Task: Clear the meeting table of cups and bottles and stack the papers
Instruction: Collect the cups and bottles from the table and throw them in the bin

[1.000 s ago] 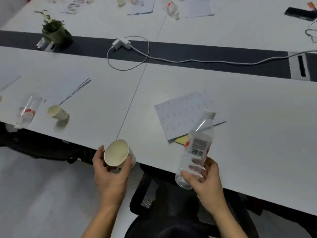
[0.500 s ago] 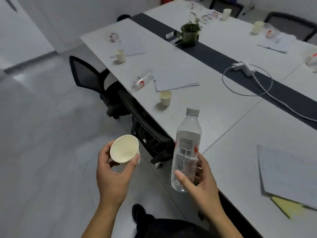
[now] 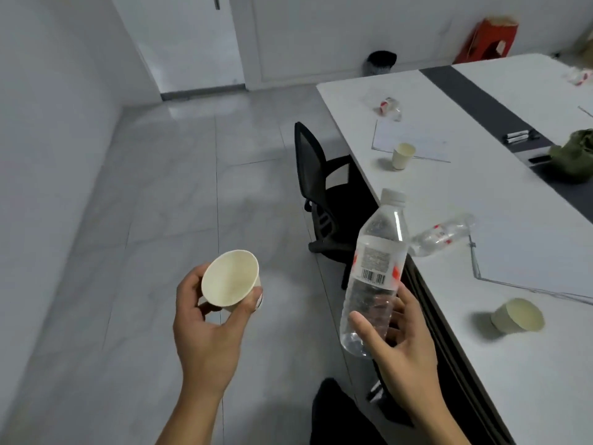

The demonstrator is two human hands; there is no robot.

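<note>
Aloft, left hand (image 3: 205,335) cup (image 3: 229,279), right hand (image 3: 404,345) bottle (image 3: 373,271)

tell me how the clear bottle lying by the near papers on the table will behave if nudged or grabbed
The lying bottle looks empty, so it is probably very light. It rests on its round side near the table edge, so a nudge could roll it off. Its thin clear wall will likely dent under a firm grip.
</note>
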